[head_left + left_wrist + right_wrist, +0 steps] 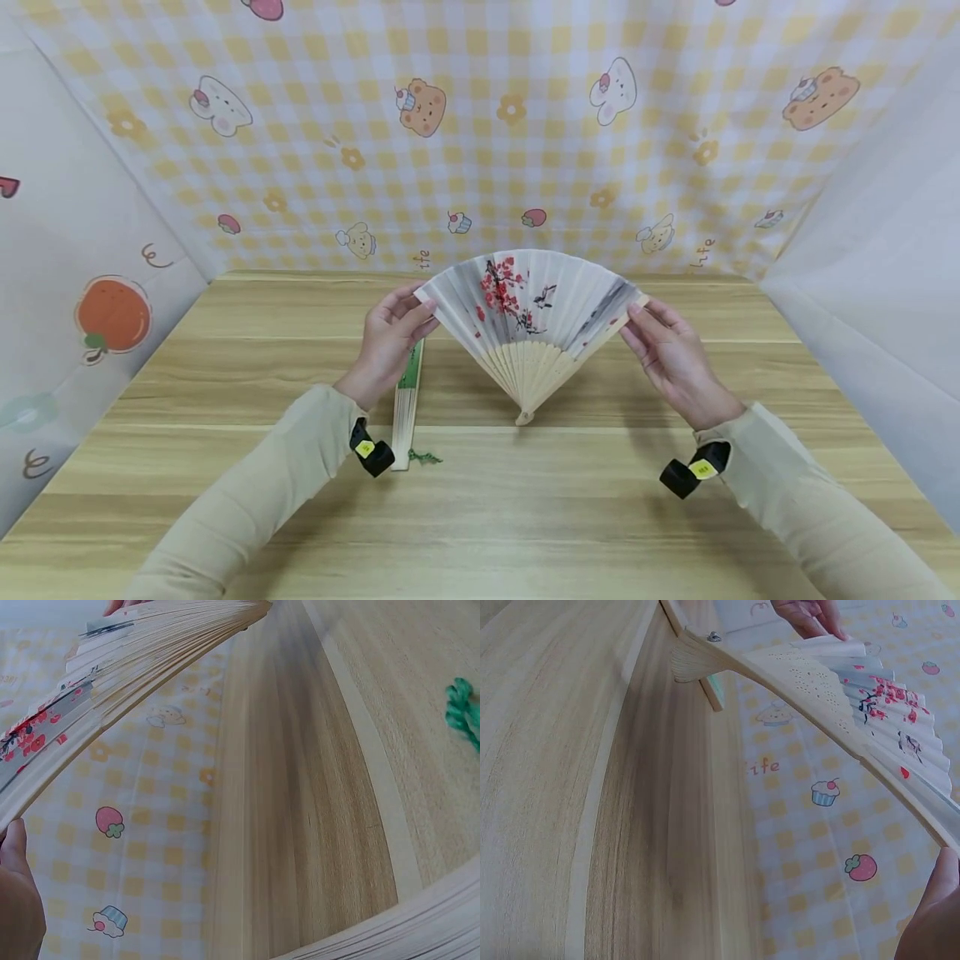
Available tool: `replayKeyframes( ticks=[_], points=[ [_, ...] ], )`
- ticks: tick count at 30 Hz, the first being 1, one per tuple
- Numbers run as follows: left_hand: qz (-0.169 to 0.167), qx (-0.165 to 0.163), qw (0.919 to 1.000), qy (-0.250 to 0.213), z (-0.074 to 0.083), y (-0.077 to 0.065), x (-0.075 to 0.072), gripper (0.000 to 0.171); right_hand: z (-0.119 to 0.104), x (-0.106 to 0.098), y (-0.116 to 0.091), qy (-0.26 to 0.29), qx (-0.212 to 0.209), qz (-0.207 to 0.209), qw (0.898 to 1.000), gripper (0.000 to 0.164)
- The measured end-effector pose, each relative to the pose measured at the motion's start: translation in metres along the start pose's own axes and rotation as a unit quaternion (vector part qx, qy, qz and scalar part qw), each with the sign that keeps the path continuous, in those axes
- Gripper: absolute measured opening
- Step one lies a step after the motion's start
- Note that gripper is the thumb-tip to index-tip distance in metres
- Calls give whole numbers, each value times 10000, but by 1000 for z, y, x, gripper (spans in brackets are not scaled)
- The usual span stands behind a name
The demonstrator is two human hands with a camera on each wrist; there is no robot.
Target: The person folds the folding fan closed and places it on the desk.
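A folding fan (536, 312) is spread wide between my two hands, its pale leaf painted with red blossoms and a small bird. My left hand (392, 335) pinches its left outer edge between thumb and fingers. At the opposite edge, my right hand (677, 357) grips the other end rib the same way. The light wooden ribs meet at a pivot low in the middle, and the right wrist view shows the fan (885, 720) from the side, held above the table. Beside my left wrist lies a closed green folding fan (406, 408) with a green tassel, partly covered by the hand.
The wood-grain table (517, 517) extends beneath both forearms. Behind it hangs a yellow checked cloth (480, 167) with cartoon prints, and pale cloth walls (870, 250) stand at both sides. Each wrist wears a black camera (372, 450).
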State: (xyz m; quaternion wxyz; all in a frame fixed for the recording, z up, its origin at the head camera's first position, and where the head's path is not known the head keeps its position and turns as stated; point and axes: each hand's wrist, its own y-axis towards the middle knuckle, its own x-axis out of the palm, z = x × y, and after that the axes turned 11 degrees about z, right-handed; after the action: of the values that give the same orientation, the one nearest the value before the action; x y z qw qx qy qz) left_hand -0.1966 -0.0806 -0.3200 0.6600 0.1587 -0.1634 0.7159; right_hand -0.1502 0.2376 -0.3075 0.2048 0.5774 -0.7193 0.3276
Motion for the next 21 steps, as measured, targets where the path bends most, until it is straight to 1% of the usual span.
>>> replayKeyframes(
  ticks=[3, 7, 15, 21],
  points=[
    [-9, -24, 10000, 32, -1, -1, 1, 25, 0, 1, -1, 21, 32, -10, 10000, 14],
    [-3, -66, 10000, 60, -2, -1, 3, 24, 0, 3, -3, -86, 55, -6, 9999, 14],
    [-52, -10, 9999, 141, -1, -3, 5, 23, 1, 6, -4, -171, 46, 37, 9998, 14],
    [-174, -7, 9997, 158, -2, -5, 9, 24, 2, 8, -4, -307, 67, 40, 9995, 14]
  ],
)
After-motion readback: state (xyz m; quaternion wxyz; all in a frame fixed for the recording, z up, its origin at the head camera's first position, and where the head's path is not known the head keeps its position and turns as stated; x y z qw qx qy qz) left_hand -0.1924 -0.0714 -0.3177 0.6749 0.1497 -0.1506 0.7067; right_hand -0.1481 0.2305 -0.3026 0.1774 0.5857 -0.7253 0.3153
